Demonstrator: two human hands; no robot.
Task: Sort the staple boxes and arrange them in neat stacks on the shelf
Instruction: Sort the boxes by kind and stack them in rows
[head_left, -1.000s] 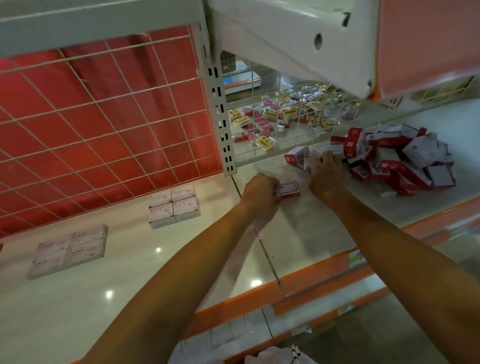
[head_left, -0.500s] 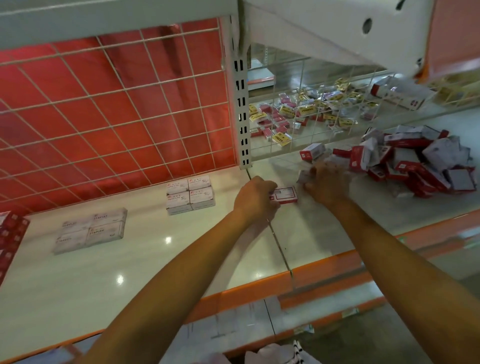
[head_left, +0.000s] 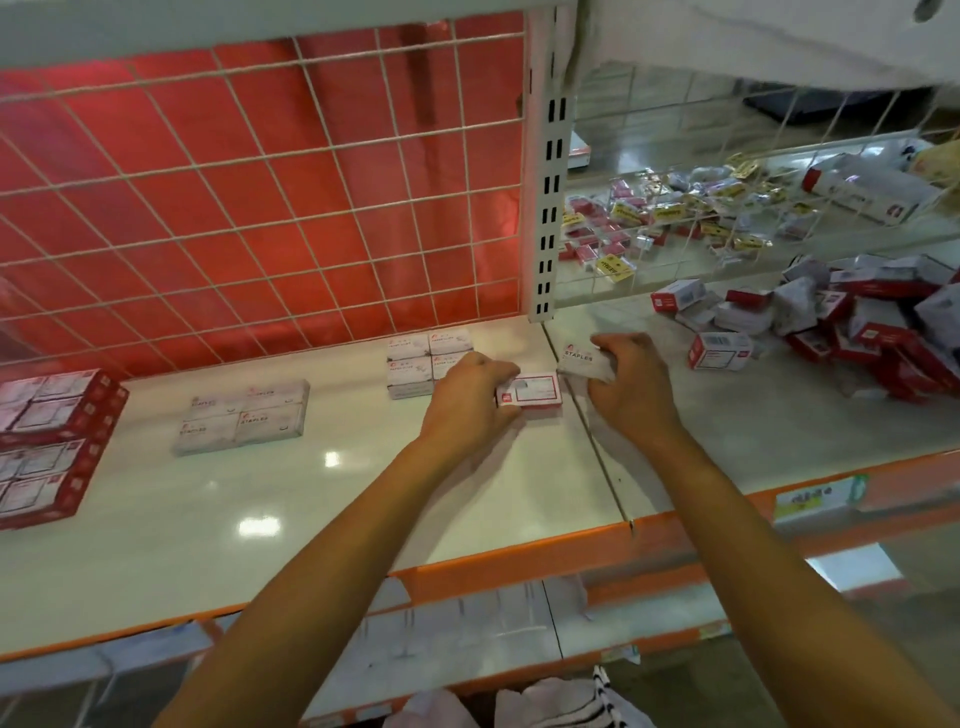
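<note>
— What do we take in first?

— The shelf (head_left: 311, 519). Its white board has an orange front edge and fills most of our view. Behind the left bay, toward 11 o'clock, a wire grid (head_left: 260, 208) stands over a red backing.

— And the stock?

— At 3 o'clock, on the right bay, we see a loose heap (head_left: 857, 332) of red and white boxes lying at all angles. At 9 o'clock, against the picture's edge, sit the red-edged stacks (head_left: 47, 441), squared up. Between them and the centre lies a flat white stack (head_left: 241, 418) printed STAPLES. Just above the centre, near the grid, there is a small white stack (head_left: 415, 358).

— Where are our hands?

— Both are at the centre, close to the seam between the bays, near each other but not touching. Our left hand (head_left: 467, 395) curls round one end of a red-and-white box (head_left: 530, 392), just at 4 o'clock from the small white stack. Our right hand (head_left: 628, 384) grips a white box (head_left: 582, 358) marked STAPLES, its corner beside the other box.

— Anything smaller?

— A lone box (head_left: 719, 352) stands apart, at 9 o'clock from the heap.
</note>
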